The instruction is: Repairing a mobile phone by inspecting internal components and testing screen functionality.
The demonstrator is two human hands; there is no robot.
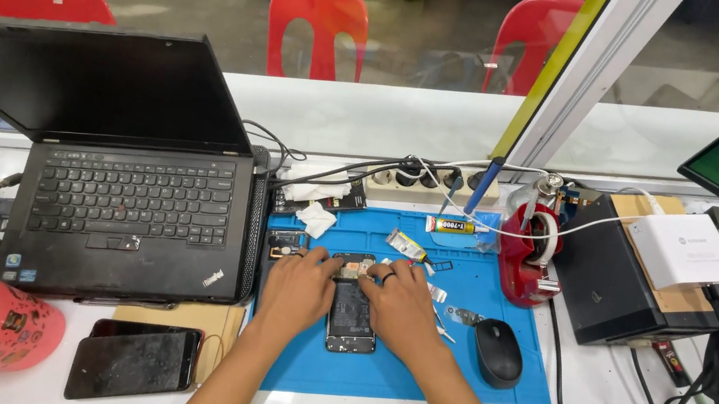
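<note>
Both hands on opened smartphone, back cover off, lying flat mid blue repair mat. Left hand presses phone's left edge and top corner, fingers curled onto it. Right hand, ring on one finger, clamps right edge, fingertips at top end. Black mouse just right of right hand. Glue tube at mat's far edge. Black laptop open left of mat. Second dark phone near front-left.

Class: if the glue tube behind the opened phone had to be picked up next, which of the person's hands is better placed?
Probably the right hand: the glue tube lies up and right of the phone, on its side; the left hand would cross over.
</note>
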